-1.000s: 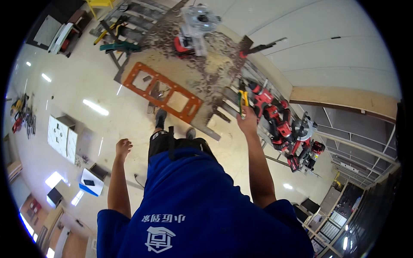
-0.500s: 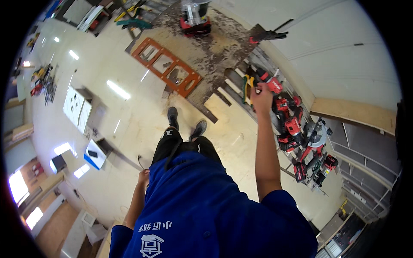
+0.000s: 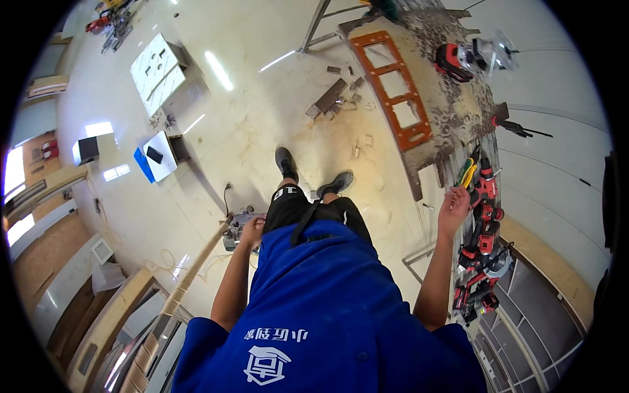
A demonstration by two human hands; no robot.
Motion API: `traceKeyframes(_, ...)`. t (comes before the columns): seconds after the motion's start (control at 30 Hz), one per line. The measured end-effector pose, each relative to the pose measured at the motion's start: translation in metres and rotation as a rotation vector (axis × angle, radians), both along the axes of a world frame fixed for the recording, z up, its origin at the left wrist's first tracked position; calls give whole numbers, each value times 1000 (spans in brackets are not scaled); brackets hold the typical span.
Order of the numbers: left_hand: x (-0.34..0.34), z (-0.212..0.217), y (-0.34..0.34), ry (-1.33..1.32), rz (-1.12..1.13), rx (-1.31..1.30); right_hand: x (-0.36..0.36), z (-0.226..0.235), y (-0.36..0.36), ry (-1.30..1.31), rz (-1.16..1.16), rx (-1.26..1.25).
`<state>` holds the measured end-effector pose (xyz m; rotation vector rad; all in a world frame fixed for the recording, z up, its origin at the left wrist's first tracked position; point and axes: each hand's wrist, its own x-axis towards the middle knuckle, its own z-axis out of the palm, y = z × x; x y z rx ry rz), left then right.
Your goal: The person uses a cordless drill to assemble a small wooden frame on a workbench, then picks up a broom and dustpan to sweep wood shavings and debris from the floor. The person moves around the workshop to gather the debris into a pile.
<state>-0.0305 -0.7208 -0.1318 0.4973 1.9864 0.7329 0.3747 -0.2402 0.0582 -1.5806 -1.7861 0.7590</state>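
My right hand (image 3: 453,208) is over the tool-covered bench at the right, its fingers loosely bent and apart, with nothing visible in them. Just beyond the fingertips lie yellow-and-green-handled pliers (image 3: 467,174). A red cordless drill (image 3: 485,187) rests beside them. My left hand (image 3: 253,232) hangs by my left hip, its fingers partly hidden, so its grip does not show. Behind that hand a grey machine (image 3: 236,229) stands on the floor.
An orange template with square cutouts (image 3: 397,84) lies on the dusty bench (image 3: 452,108), near a red-and-clear trim router (image 3: 455,62). More red power tools (image 3: 483,239) line the bench. Wood offcuts (image 3: 331,97) litter the floor. A white box-shaped stand (image 3: 164,156) holds a phone.
My view has turned, swinging the bench farther right. My right hand has drawn back from the pliers, which stay on the bench. The left hand now shows more fully.
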Motion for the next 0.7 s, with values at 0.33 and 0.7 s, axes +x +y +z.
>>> traceKeyframes(0.33,-215,32,-35,-294,481,-178,-183,7,-90,5,304,-303)
traceKeyframes(0.7,-298,31,55,-411,546,-134,-151,-91,-156,-214,-176,-1267)
